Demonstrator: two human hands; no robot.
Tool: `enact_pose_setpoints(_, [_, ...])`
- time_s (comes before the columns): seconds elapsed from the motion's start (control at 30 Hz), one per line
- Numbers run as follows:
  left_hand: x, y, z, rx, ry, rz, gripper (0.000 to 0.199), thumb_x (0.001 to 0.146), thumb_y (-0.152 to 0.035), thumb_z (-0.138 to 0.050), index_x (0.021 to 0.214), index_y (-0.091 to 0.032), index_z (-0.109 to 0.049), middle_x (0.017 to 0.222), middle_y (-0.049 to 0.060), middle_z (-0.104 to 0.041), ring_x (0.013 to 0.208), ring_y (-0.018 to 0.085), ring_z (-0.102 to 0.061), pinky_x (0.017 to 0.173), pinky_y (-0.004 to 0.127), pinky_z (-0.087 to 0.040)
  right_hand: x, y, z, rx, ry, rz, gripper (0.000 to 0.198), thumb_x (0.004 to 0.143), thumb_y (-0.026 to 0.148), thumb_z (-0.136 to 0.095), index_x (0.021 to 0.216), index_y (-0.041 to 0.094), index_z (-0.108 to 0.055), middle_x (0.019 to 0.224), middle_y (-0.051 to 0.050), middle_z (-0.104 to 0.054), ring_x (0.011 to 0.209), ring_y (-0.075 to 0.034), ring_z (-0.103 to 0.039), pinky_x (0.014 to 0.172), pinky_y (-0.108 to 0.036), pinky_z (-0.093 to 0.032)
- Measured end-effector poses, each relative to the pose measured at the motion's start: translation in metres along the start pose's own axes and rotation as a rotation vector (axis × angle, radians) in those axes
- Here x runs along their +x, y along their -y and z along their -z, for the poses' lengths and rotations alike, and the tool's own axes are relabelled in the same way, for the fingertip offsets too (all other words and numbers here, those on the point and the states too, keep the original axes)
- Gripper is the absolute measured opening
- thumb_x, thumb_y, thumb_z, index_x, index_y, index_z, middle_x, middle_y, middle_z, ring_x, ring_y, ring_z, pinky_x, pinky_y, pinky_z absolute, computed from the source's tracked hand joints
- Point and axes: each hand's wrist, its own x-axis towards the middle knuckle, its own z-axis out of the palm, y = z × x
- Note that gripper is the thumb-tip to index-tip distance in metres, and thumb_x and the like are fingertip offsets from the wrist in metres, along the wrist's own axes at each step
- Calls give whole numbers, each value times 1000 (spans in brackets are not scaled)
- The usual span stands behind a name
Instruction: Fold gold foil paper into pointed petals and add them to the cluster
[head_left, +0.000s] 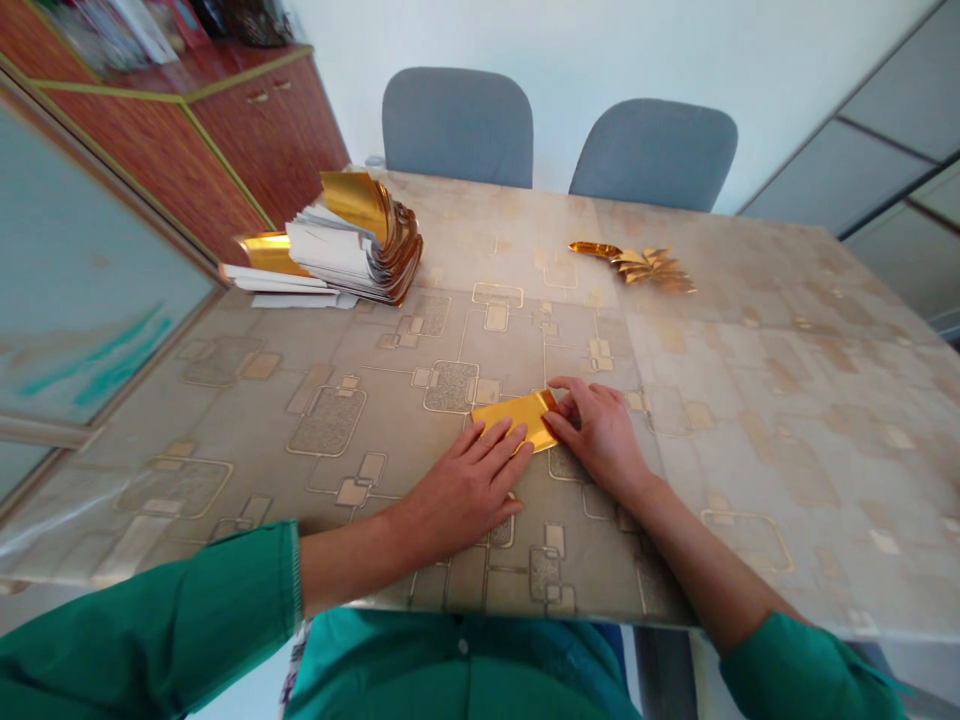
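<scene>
A small folded sheet of shiny gold paper (517, 412) lies on the patterned tablecloth in front of me. My left hand (465, 485) rests flat across its lower left part, fingers stretched out. At the sheet's right end, the thumb and fingers of my right hand (596, 435) pinch the edge, where a narrow strip looks folded up. To the back left sits a thick stack of gold and white paper sheets (337, 250), some curled over. Several folded gold paper pieces (652, 268) lie in a small pile at the back right.
The table (300, 550) has a cover printed with squares. Behind it stand two grey chairs, a left one (457, 125) and a right one (656, 152), against a white wall. A reddish wooden cabinet (262, 130) with things on top is at the left.
</scene>
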Motion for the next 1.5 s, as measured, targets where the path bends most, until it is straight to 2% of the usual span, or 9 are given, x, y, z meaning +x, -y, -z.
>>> enact_pose_setpoints(0.3, [-1,-2,2,-3,54,-1,71,92,-55,-57,143,-7,-43,151,21,-41,139,37,-39,114,51,-30,0,1,0,3,5,-33,23,88,24,-60,111,22,-57,72,1,-66,77,-21,-61,82,-37,-37])
enact_pose_setpoints(0.47, [0,0,4,-12,102,1,70,93,-56,-55,143,-9,-43,152,20,-39,141,37,-38,113,51,-30,1,-1,-1,1,-5,-32,20,89,27,-59,109,22,-56,71,1,-65,77,-22,-61,80,-37,-36])
enact_pose_setpoints(0.63, [1,2,5,-25,98,0,69,93,-56,-55,142,-10,-45,152,19,-40,140,36,-39,113,50,-32,1,0,-1,-2,-2,-26,20,90,25,-59,110,23,-56,70,2,-65,76,-22,-60,80,-36,-36])
enact_pose_setpoints(0.83, [1,-1,8,-16,115,-8,80,90,-66,-51,144,-6,-42,152,23,-39,140,39,-37,113,53,-30,-1,-1,1,-54,-6,12,17,93,25,-55,109,21,-57,73,0,-65,78,-22,-58,76,-35,-35])
enact_pose_setpoints(1.0, [1,-2,9,-10,130,-6,87,90,-69,-47,147,-5,-36,154,24,-35,142,40,-32,115,54,-26,-9,7,1,-239,-141,159,16,92,31,-58,102,20,-60,91,-7,-67,89,-26,-54,79,-37,-33])
enact_pose_setpoints(1.1, [2,-2,9,-16,146,-10,87,90,-70,-46,147,-6,-36,154,24,-34,143,39,-31,116,53,-25,-14,13,-2,-235,-95,211,12,93,30,-55,98,19,-58,88,-6,-67,86,-24,-54,83,-37,-30])
enact_pose_setpoints(1.3, [1,3,12,-52,191,-8,85,90,-68,-48,149,-8,-33,157,21,-30,146,37,-26,118,49,-22,-14,10,-5,-149,-5,140,8,92,28,-56,95,21,-56,82,0,-67,84,-22,-55,84,-37,-27])
enact_pose_setpoints(1.5, [-5,12,16,-93,222,-43,84,90,-65,-51,153,-15,-26,161,16,-21,150,30,-18,121,44,-16,-13,8,-3,-200,31,148,9,92,29,-55,95,20,-57,85,-1,-69,86,-23,-54,83,-37,-25])
